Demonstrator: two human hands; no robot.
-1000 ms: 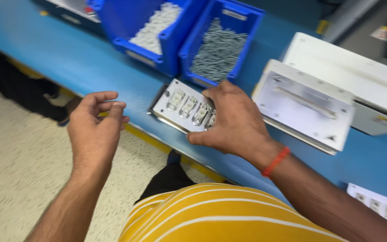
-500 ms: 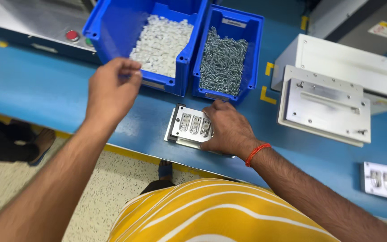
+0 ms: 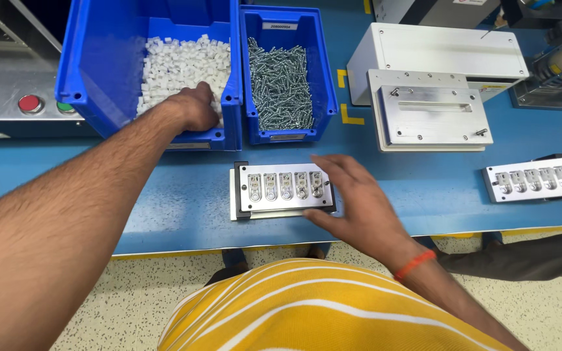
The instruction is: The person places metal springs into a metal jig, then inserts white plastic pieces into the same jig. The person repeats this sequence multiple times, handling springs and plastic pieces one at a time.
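Left hand in white-clip bin, grip unclear; right hand open beside five-slot jig.

Showing brushed, matt grey metal: the rectangular five-slot fixture plate on the desk, itself looking smooth, blue and faintly glossy. Gleaming as moulded glossy plastic: the large blue bin and the narrower blue bin. Lying inside, matt white plastic pieces and shiny steel screws. Appearing as painted white sheet metal: the box-shaped unit, fronted by a satin aluminium block. Looking speckled and rough: the floor.
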